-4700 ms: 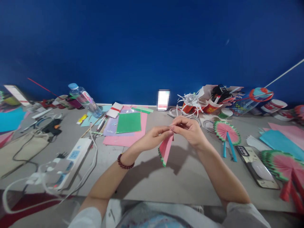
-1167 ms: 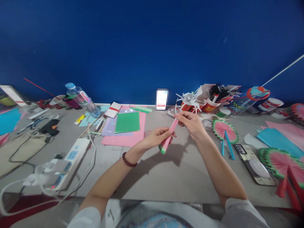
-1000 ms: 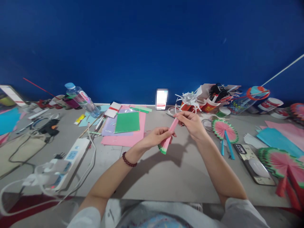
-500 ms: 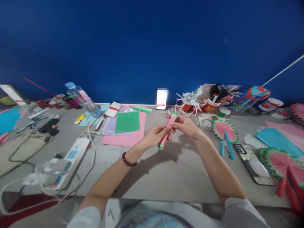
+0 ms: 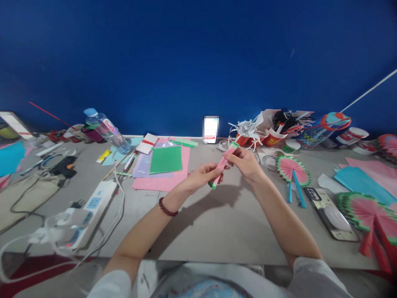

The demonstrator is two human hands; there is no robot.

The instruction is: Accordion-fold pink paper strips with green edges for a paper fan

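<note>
Pink strip (image 5: 223, 162) (green ends) between fingertips (image 5: 232, 158): left hand (image 5: 203, 177) lower, right hand (image 5: 247, 166) higher.

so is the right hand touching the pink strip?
Touching. In the head view, the right hand has its thumb tip against the pink strip, just below the upper green end.

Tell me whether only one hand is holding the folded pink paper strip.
No, the left hand holds the folded pink paper strip lower down, and the right hand pinches it near its upper green end.
</note>
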